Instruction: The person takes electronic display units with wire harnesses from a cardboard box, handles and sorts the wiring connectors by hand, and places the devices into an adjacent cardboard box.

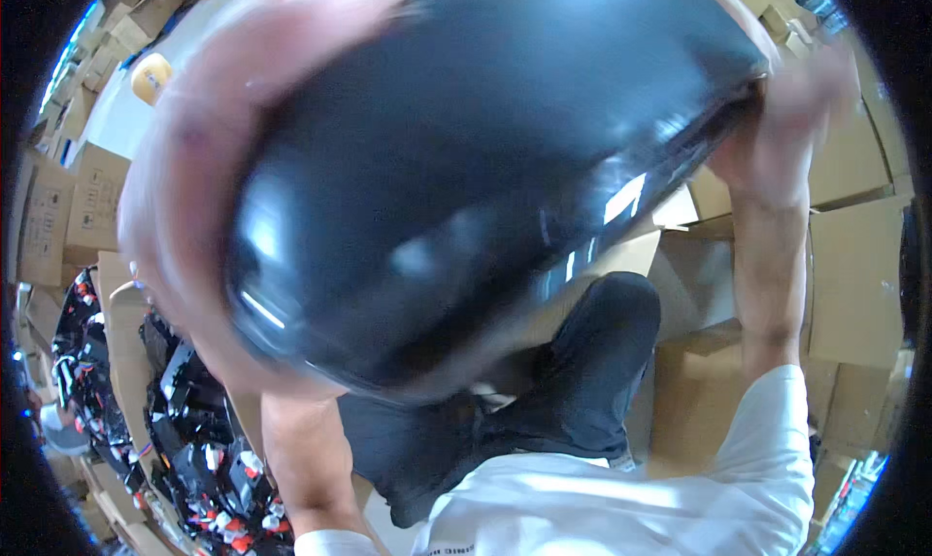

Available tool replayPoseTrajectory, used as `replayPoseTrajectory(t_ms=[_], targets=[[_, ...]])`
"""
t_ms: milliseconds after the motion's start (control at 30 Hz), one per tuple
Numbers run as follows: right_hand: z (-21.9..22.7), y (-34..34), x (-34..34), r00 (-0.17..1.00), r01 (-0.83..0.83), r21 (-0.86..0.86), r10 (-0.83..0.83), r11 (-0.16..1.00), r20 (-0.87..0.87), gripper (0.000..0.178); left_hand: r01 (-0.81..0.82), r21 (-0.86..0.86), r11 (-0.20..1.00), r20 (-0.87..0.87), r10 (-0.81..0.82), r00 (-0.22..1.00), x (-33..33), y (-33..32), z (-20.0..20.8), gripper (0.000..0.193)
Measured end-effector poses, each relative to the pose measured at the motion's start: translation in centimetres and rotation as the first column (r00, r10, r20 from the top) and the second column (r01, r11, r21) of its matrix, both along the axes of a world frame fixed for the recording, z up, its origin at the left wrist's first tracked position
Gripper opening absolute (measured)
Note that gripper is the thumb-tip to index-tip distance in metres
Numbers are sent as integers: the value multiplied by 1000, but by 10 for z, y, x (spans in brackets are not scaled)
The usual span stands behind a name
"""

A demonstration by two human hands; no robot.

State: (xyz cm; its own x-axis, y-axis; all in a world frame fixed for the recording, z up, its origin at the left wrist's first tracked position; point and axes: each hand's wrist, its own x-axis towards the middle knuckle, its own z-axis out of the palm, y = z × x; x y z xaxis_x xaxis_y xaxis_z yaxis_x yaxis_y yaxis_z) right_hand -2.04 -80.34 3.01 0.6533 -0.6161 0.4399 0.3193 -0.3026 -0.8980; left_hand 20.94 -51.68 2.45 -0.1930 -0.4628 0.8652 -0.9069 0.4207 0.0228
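A large glossy black shell, rounded at its left end and tapering to the right, fills the upper middle of the head view; it looks like a car's side-mirror cover (466,177). It is lifted close in front of me, with bright reflections along its lower side. My left hand (184,187) wraps round the rounded end, thumb and fingers along its edge, blurred by motion. At the narrow right end my right hand (777,129) grips the tip, its fingers also smeared. The cover's underside is hidden.
At lower left, cardboard boxes hold several black parts (199,444) with red and white pieces. Cartons (94,202) are stacked on the left, and more cartons (854,294) on the right. An open carton (694,391) stands beside my knee. A yellow object (150,77) rests at upper left.
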Motion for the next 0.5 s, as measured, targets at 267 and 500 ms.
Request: replayPoseTrajectory(t_ms=[267, 500], targets=[[-44, 36, 45, 835, -264, -687, -196, 677, -514, 97, -5, 508, 861, -700, 416, 580, 24, -1, -127, 103], [-226, 82, 155, 515, -628, -426, -62, 652, -855, 63, -299, 487, 821, -705, 572, 420, 72, 50, -134, 62]])
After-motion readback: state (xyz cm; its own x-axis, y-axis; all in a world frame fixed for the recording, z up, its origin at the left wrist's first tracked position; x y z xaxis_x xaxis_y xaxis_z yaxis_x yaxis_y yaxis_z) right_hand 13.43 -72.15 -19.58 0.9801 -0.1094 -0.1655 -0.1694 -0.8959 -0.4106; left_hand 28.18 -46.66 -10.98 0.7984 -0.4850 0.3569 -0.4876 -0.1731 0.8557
